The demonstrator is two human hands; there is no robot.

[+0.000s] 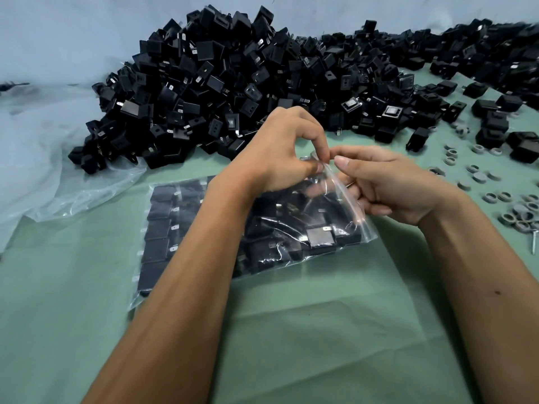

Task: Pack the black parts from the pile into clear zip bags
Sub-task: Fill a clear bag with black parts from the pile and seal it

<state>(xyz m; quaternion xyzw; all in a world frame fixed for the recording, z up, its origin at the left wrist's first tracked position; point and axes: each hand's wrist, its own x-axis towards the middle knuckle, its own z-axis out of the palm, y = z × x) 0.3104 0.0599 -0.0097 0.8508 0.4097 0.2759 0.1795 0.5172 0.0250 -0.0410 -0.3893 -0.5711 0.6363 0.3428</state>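
Head view: forearms cross green surface point(291, 330). Zip bag point(294, 237) of black parts lies flat between arms, likely for sealing. Left hand point(280, 153) fingers pinch bag's top corner; right hand point(388, 188) fingers curled, holding bag's zip edge, thumb near pinch. Left arm hides bag middle. Behind: pile point(233, 91) of parts, far end blurred. Grey rings point(478, 177) right, purpose unclear.

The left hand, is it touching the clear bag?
Touching. The head view shows the left hand pinching the top edge of the clear zip bag.
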